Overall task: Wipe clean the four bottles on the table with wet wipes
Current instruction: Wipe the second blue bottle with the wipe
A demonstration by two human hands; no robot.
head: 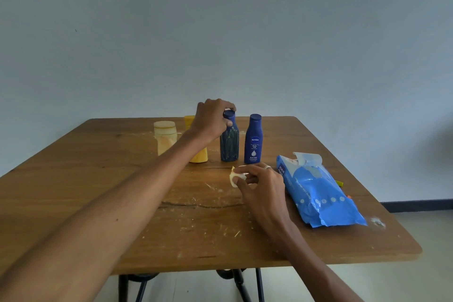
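Right hand [259, 182] pinches a crumpled wet wipe [234, 177] low over the counter [98, 179]; left hand [213, 120] grips the streaked dark blue bottle [229, 141] by its cap, among 4 bottles, so wiping seems unfinished

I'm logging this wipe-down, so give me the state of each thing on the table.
Patterned bottle: upright, capped, left hand grips its top.
Nivea bottle: upright, capped.
Yellow bottle: upright, partly hidden.
Pale jar: upright, lidded.
Wipe: crumpled in right hand.
Wipes pack: flap open.
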